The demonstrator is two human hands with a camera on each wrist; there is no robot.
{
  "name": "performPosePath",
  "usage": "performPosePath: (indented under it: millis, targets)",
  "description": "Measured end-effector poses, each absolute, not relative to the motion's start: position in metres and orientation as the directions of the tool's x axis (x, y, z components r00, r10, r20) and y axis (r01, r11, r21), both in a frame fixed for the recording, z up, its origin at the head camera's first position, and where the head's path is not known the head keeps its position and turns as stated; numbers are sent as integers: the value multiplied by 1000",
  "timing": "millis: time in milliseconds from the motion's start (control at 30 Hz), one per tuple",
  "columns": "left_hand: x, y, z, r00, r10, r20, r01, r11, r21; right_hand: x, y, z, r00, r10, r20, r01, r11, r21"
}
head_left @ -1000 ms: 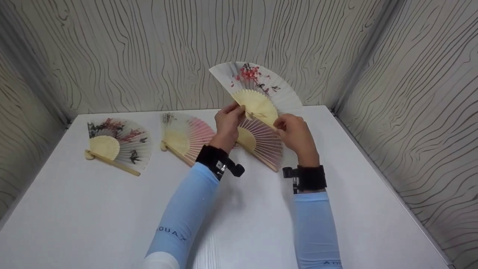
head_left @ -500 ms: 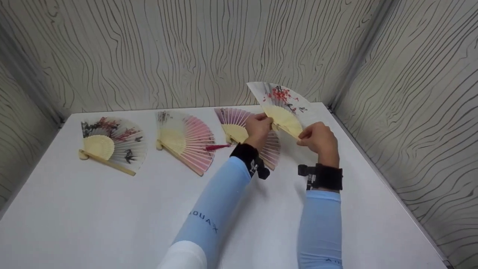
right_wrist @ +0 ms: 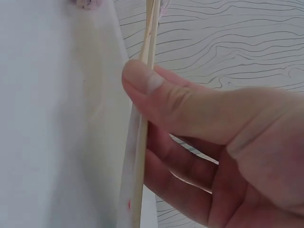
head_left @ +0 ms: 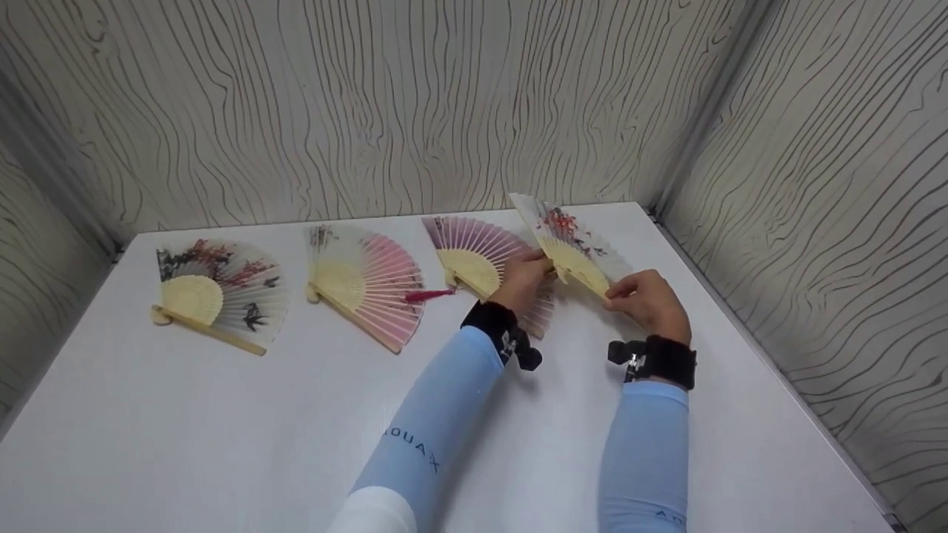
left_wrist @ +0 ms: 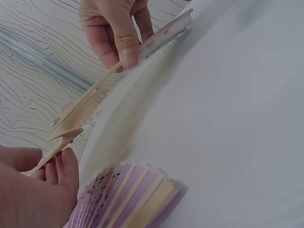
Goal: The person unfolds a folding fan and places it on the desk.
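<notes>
Spread between both hands is a white folding fan [head_left: 585, 244] with red blossoms and pale wooden ribs, tilted above the back right of the table. The left hand [head_left: 524, 280] pinches one outer rib near the pivot end; in the left wrist view its fingers [left_wrist: 66, 166] curl around that rib. With thumb and fingers the right hand [head_left: 652, 302] pinches the other outer rib; the right wrist view has the thumb [right_wrist: 142, 80] pressed on the rib's side. Below the left hand lies an open purple folding fan [head_left: 470, 259], partly hidden by that hand and wrist.
Left of the hands, a pink-and-white folding fan [head_left: 363, 285] and a white fan with dark and red blossoms [head_left: 222, 289] lie spread on the white table [head_left: 259, 429]. A dark red tassel [head_left: 429, 295] lies beside the purple fan. Wood-patterned walls [head_left: 370, 104] stand behind and at the sides.
Both hands have carried the white red-blossom fan rightward and down toward the table, tilting it flatter. The purple fan and its tassel have come more into sight.
</notes>
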State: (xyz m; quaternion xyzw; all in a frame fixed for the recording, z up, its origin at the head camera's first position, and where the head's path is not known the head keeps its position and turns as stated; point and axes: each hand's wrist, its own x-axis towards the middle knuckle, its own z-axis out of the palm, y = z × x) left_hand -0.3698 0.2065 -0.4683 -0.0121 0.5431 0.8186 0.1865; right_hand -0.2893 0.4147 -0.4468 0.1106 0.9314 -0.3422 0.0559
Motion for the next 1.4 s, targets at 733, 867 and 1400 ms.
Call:
performPosePath:
  millis: [733,867,1400]
  targets:
    - [-371,211,-466,-870,383,-311,-481,-521,705,-300,409,-477,-951,284,-120,298,750,-591]
    - [-367,199,-455,-895,381,-231,-412,-512,754,-304,412,-479,-947,310,-82,298,758,-581]
    - [-364,33,-416,-972,115,206,203,-35,978,-293,395,-400,-976,186,115,81,795,-601]
